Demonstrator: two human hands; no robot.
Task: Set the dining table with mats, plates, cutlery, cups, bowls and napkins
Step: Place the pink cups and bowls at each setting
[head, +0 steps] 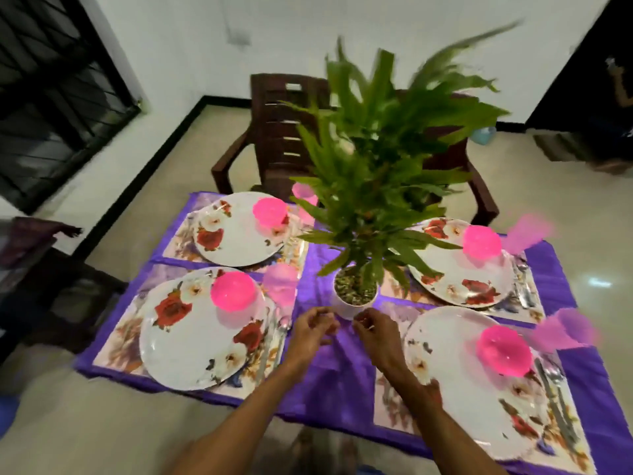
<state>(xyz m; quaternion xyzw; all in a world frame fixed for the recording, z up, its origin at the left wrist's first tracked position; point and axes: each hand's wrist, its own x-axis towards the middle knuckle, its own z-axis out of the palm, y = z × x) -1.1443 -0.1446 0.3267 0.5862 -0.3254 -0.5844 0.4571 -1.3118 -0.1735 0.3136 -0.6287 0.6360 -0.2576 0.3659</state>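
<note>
Four floral plates lie on patterned mats on a purple tablecloth (329,382): near left plate (191,341), far left plate (236,245), far right plate (459,272), near right plate (469,402). Each carries a pink bowl, such as the near left bowl (233,291), with a pink cup (281,284) beside it. Cutlery (274,341) lies right of the near left plate. My left hand (313,329) and right hand (375,329) hover just in front of a white plant pot (354,305), fingers loosely curled, holding nothing I can make out.
The tall green plant (376,159) rises from the pot at the table's centre and hides part of the far side. Two dark wooden chairs (274,132) stand behind the table. A dark chair (51,286) is at the left. Tiled floor surrounds the table.
</note>
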